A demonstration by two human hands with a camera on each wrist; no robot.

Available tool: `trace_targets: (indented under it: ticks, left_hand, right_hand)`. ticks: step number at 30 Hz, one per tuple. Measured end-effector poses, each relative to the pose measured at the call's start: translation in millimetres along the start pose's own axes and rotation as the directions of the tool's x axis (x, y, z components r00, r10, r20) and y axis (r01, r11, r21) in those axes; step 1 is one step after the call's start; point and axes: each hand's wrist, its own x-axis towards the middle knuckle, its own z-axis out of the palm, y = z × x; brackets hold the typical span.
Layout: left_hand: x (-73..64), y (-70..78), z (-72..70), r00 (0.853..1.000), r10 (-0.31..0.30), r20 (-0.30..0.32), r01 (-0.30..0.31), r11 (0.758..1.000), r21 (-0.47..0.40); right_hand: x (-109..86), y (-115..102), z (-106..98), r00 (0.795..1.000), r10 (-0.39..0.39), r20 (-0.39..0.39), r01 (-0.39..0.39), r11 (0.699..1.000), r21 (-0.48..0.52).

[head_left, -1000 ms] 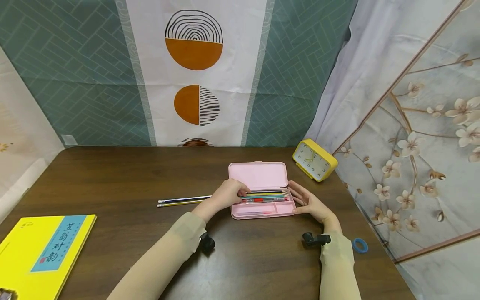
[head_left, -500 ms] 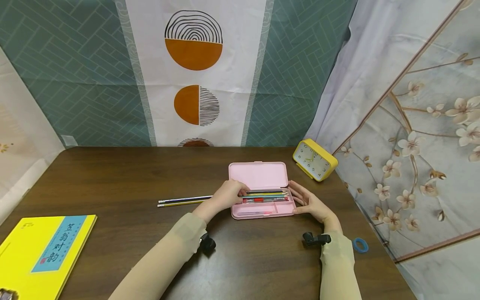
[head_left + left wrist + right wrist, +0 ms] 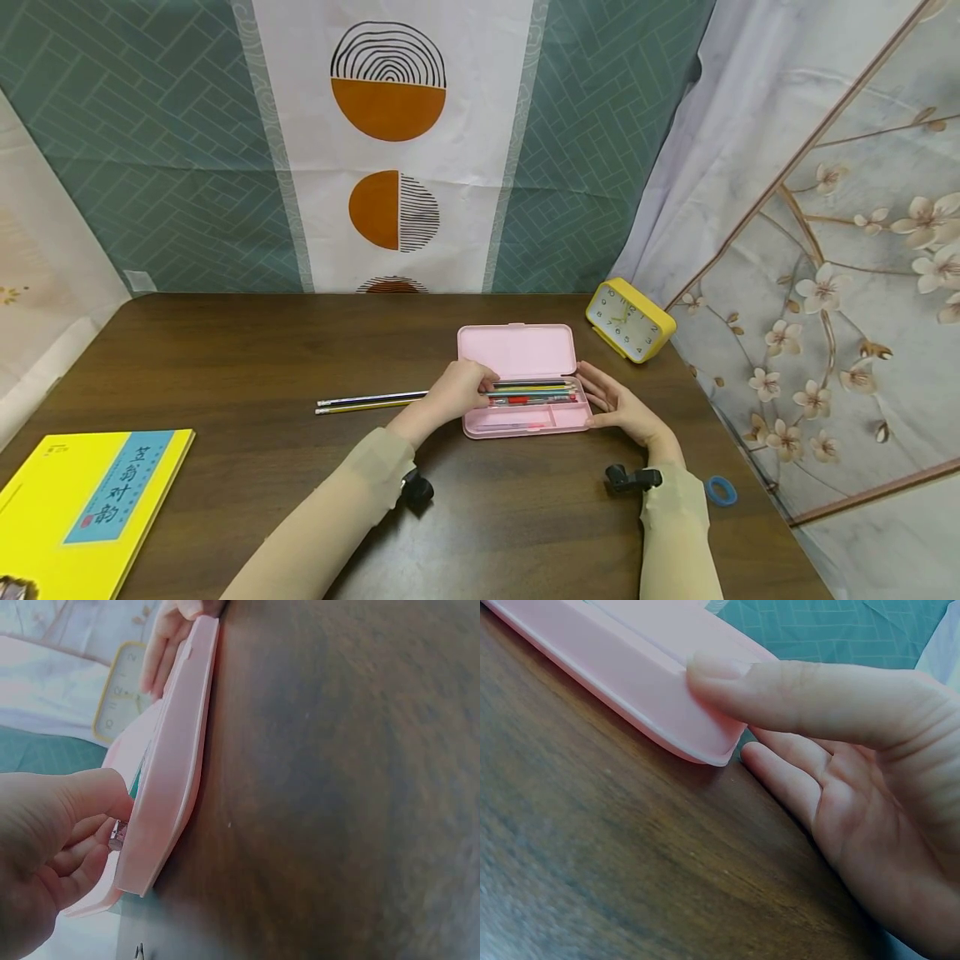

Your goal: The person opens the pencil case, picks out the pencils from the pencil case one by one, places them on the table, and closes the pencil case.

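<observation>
A pink pencil case (image 3: 516, 350) lies with its lid raised, several pencils (image 3: 536, 385) and a red-marked pen (image 3: 517, 401) inside. My left hand (image 3: 456, 390) reaches over its left end, thumb and fingers pinching a teal pencil (image 3: 137, 778). A clear-ended stick (image 3: 118, 835) shows beside the curled fingers in the left wrist view. At the case's right end is my right hand (image 3: 624, 410); its thumb (image 3: 727, 688) touches the front corner and its other fingers extend loosely along the end. Loose pencils (image 3: 360, 402) lie on the table, partly hidden behind my left hand.
On the brown table (image 3: 247, 358), a yellow alarm clock (image 3: 630, 321) stands at back right. A yellow book (image 3: 82, 500) lies at left, and a blue ring (image 3: 721, 491) lies near the right edge. Patterned cloths (image 3: 187, 167) hang behind.
My left forearm and hand have shifted very slightly to the right. My right hand and the pencil case look unmoved.
</observation>
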Motion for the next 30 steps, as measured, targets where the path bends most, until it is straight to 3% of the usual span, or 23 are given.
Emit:
trace_targets:
  ticks: [15,30]
  left_hand:
    - [-8.2,0.1,-12.3,0.999,0.025,-0.033,-0.027,0.998,-0.057]
    - [-30.3,8.2,-61.7,0.990,0.086,-0.112,-0.090,0.996,-0.025]
  right_hand:
    - [-0.2,3.3,-1.6,1.000,-0.003,0.001,0.003,1.000,0.001]
    - [0.4,1.4,0.9,1.000,-0.030,0.007,0.030,1.000,-0.006]
